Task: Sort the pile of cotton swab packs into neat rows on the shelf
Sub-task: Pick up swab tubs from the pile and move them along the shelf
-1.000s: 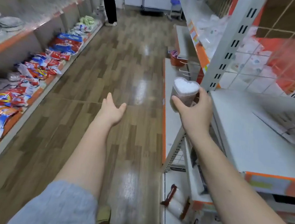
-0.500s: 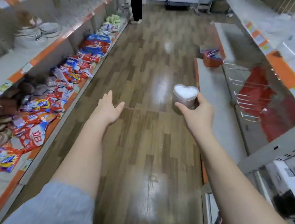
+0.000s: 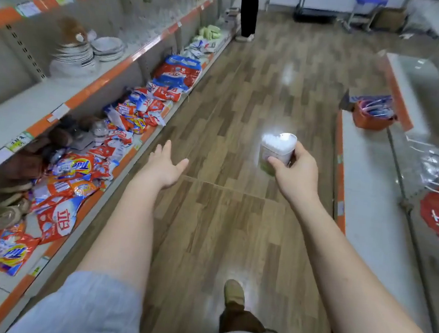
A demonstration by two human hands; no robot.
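One heart-shaped cotton swab pack [image 3: 276, 151] gripped in right hand [image 3: 294, 177], left hand [image 3: 163, 169] empty, fingers spread.

Detergent bags [image 3: 84, 181] lie heaped along the low left shelf [image 3: 54, 247], with stacked plates [image 3: 75, 56] on the shelf above. An orange basket [image 3: 371, 118] sits far right. A person [image 3: 249, 9] stands far down the wooden floor [image 3: 245, 102].
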